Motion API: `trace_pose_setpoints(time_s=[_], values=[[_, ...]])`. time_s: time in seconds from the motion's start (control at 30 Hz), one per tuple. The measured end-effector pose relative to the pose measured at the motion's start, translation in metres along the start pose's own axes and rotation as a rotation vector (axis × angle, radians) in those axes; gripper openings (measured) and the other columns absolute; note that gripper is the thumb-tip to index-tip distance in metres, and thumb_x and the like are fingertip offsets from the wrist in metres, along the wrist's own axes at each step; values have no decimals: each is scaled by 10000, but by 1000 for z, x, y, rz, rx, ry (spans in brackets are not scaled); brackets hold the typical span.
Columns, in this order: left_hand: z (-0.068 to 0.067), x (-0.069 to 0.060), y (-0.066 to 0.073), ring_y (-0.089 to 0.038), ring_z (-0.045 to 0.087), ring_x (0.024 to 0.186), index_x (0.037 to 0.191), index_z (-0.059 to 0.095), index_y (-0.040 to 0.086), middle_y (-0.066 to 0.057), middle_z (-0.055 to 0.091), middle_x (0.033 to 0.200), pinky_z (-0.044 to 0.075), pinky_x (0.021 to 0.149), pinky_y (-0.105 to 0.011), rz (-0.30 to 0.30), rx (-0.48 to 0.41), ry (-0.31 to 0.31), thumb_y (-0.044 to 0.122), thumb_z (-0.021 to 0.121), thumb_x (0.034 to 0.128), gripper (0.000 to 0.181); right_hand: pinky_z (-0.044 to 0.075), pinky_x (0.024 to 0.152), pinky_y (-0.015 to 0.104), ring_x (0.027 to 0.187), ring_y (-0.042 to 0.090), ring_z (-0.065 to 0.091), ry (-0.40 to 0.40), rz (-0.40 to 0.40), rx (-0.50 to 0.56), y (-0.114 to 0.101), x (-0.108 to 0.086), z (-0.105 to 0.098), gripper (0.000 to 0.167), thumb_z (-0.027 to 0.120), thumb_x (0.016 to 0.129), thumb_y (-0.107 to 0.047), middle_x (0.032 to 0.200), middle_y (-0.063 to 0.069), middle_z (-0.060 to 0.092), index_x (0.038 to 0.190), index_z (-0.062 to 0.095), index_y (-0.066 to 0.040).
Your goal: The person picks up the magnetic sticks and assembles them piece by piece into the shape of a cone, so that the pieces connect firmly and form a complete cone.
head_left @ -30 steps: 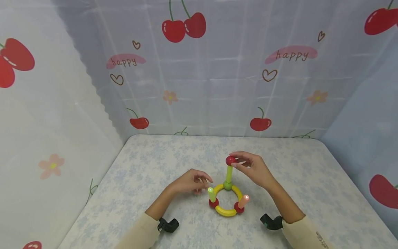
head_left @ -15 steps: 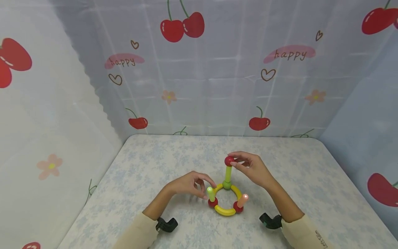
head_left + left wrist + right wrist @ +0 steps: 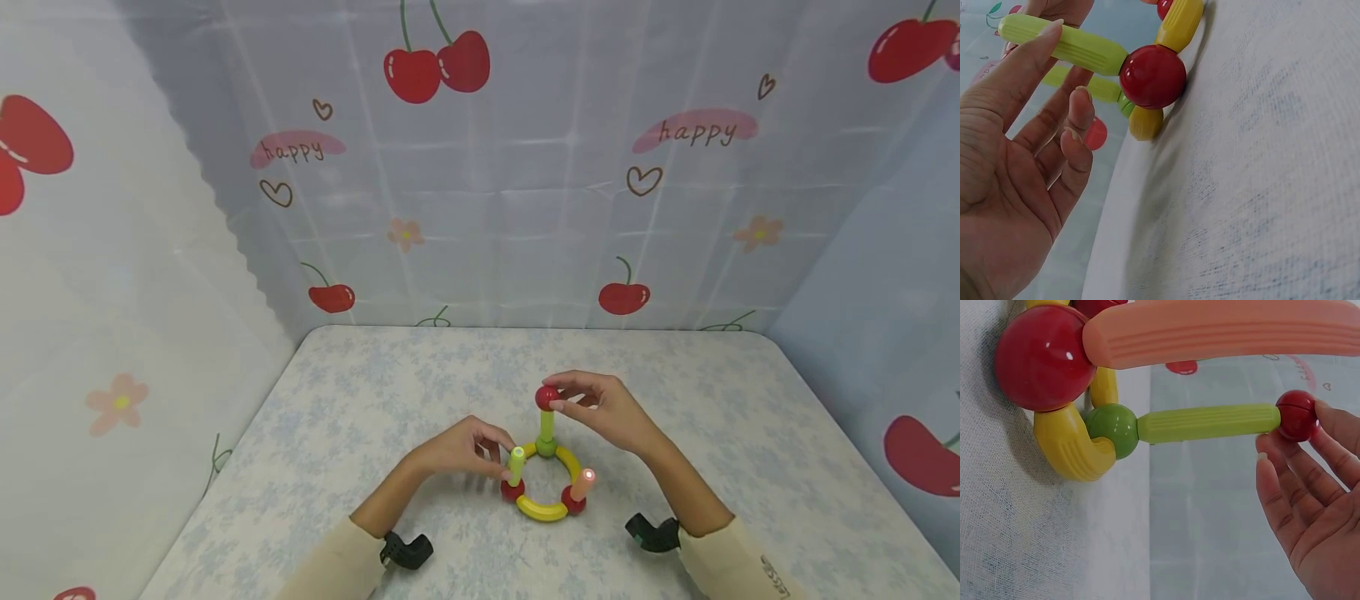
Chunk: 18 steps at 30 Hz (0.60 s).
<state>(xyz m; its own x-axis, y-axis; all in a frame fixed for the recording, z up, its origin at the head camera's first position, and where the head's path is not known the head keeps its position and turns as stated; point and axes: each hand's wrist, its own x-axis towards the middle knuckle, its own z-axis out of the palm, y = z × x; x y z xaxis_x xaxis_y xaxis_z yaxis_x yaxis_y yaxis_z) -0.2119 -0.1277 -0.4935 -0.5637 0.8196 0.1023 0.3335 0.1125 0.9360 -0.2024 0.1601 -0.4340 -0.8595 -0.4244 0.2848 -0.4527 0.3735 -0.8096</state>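
Note:
On the table stands a toy ring of curved yellow rods (image 3: 543, 509) joined by balls. A green ball (image 3: 1114, 430) at the back carries an upright lime rod (image 3: 1210, 423) topped by a red ball (image 3: 547, 398). My right hand (image 3: 603, 408) pinches that top ball between thumb and fingers. At the ring's left, a short lime rod (image 3: 1063, 44) rises from a red ball (image 3: 1153, 77). My left hand (image 3: 465, 448) pinches this rod, thumb on its near side. An orange rod (image 3: 583, 484) leans outward from the red ball (image 3: 1045, 357) at the right.
A pale floral cloth covers the table (image 3: 360, 375). Curtains printed with cherries (image 3: 465, 62) hang behind it and at both sides. Each wrist wears a black camera mount (image 3: 652, 533) close to the tabletop.
My left hand has moved right and taken hold of the left lime rod, which now stands straighter. The right hand and the top red ball have come down slightly.

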Motion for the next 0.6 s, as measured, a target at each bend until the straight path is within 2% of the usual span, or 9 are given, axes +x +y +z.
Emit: trace_pose_setpoints(time_s=[0.07,0.3,0.43,0.6], values=[[1,1,-1,-107,676,728,1088,745,31,-107,737,1027,533,585,-253,3,8,10,36,780,885,205,570,816,347,1017,174,666,-15,-1,-3,0,0,0,303,757,939,-219,1171,-25,719,1237,717,-181],[5,2,-2,-82,647,675,1103,752,41,-235,722,964,499,558,-226,0,14,33,67,765,906,200,559,836,372,1031,162,655,-88,-17,4,0,0,1,291,771,928,-255,1137,-55,721,1209,725,-193],[6,3,-2,-83,631,656,1104,754,59,-202,728,969,498,543,-235,6,29,51,89,761,910,196,562,860,368,1056,164,649,-125,-28,4,-1,0,1,301,777,923,-245,1153,-51,716,1213,725,-186],[9,5,-4,-320,654,662,1100,751,55,-124,741,995,538,530,-360,14,23,62,80,748,922,179,564,874,325,1056,191,645,-195,-35,37,-2,-1,0,321,775,923,-205,1167,-21,717,1235,716,-159]])
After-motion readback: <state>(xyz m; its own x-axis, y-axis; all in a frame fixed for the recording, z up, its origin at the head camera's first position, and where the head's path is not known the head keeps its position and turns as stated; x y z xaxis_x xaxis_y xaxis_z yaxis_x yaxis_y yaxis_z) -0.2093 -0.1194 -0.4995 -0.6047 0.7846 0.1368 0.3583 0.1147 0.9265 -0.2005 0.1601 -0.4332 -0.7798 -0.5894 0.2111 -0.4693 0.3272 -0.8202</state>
